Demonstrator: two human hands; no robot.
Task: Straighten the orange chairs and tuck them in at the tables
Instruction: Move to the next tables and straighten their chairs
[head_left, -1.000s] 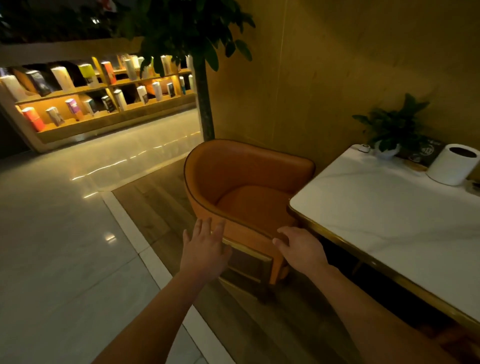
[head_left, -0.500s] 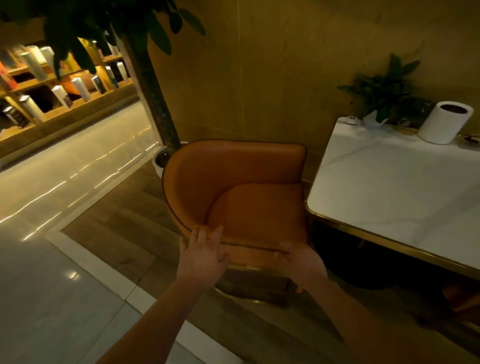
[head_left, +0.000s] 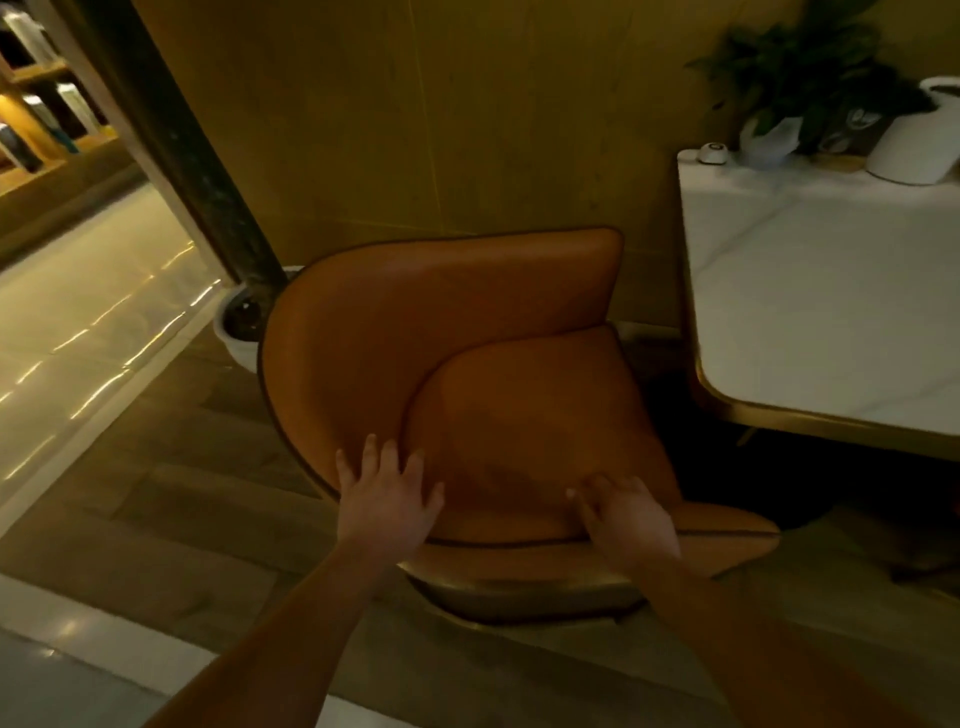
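Note:
An orange tub chair (head_left: 519, 415) on a gold base stands just below me on the wooden floor. Its curved back faces the wall and the left, and a dark gap separates it from the table (head_left: 805, 312), which has a white marble top with a gold edge. My left hand (head_left: 387, 501) lies over the chair's near rim with fingers spread onto the inner padding. My right hand (head_left: 626, 519) grips the same rim further right, fingers curled over it.
A tree trunk (head_left: 197, 171) rises from a white pot (head_left: 236, 327) right behind the chair's left side. The wall (head_left: 441, 130) is close behind. A potted plant (head_left: 795, 67), a white cylinder (head_left: 919, 140) and a small round button (head_left: 711, 153) stand on the table's far end. Pale tiled floor lies left.
The chair has swung round under my hands and come away from the table's corner. My view has moved closer and higher over it. Both hands stay on the near rim.

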